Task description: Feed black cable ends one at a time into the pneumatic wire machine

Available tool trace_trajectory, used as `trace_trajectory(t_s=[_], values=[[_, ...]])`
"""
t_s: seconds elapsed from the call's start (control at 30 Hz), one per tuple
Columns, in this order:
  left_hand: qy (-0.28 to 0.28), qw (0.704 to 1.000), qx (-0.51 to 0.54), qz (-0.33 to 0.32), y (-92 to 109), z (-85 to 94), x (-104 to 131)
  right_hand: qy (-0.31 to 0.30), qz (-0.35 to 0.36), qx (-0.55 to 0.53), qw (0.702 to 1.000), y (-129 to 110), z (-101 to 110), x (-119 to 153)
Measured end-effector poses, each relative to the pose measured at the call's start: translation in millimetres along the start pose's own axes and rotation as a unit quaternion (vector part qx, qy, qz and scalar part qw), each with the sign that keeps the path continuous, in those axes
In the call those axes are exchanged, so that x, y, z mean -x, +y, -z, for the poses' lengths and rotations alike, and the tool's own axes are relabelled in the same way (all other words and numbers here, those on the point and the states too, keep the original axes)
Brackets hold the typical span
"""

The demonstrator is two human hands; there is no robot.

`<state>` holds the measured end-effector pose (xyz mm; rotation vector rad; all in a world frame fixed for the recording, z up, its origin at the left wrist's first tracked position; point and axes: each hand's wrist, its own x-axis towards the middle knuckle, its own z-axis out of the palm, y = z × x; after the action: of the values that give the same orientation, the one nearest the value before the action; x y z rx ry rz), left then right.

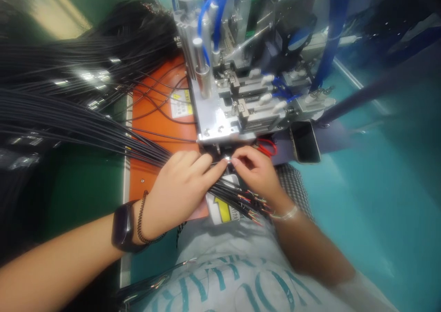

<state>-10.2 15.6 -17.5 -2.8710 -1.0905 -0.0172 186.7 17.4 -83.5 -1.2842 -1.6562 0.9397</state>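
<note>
My left hand (186,183) is closed around a bundle of black cables (151,153), its index finger stretched toward the right hand. Past that hand the cable ends (250,201) fan out, stripped, with thin coloured wires showing. My right hand (257,167) pinches with thumb and index finger at a small shiny piece (228,159), right by my left index fingertip. What this piece is, I cannot make out. Both hands are just in front of the metal base of a machine (220,128).
Pneumatic fixtures with blue hoses (217,22) rise behind my hands. Red-handled tool (268,147) and a phone (305,142) lie to the right. An orange board (155,105) is under the cables. More black cables (113,41) hang at the left; other stripped ends (161,280) lie near my lap.
</note>
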Motion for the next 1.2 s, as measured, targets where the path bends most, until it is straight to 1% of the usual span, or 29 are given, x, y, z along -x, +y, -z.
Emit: trace_trajectory(t_s=[0.17,0.27,0.43,0.53,0.63,0.83,1.0,1.2], values=[[-0.005,1.000,-0.025,-0.005,1,1.0,0,-0.026,-0.067,-0.054,0.996,-3,-1,-3],[-0.019,0.999,-0.030,0.006,3,1.8,0,-0.033,-0.096,-0.059,0.993,-6,-2,-5],[-0.023,0.999,-0.041,-0.009,3,2.1,1,-0.014,-0.080,-0.019,0.996,-9,-4,-2],[-0.021,0.998,-0.060,-0.021,2,3.3,0,0.002,-0.084,-0.009,0.996,-8,-6,0],[-0.031,0.996,-0.073,-0.031,2,6.2,-1,0.010,-0.081,0.005,0.997,-6,-8,1],[-0.050,0.995,-0.070,-0.044,1,10.1,-1,0.008,-0.054,0.030,0.998,-6,-8,1],[-0.054,0.996,-0.062,-0.045,0,9.3,0,0.015,-0.041,0.030,0.999,-6,-8,1],[-0.043,0.997,-0.059,-0.038,-1,7.6,0,0.011,-0.081,-0.026,0.996,-6,-7,-1]])
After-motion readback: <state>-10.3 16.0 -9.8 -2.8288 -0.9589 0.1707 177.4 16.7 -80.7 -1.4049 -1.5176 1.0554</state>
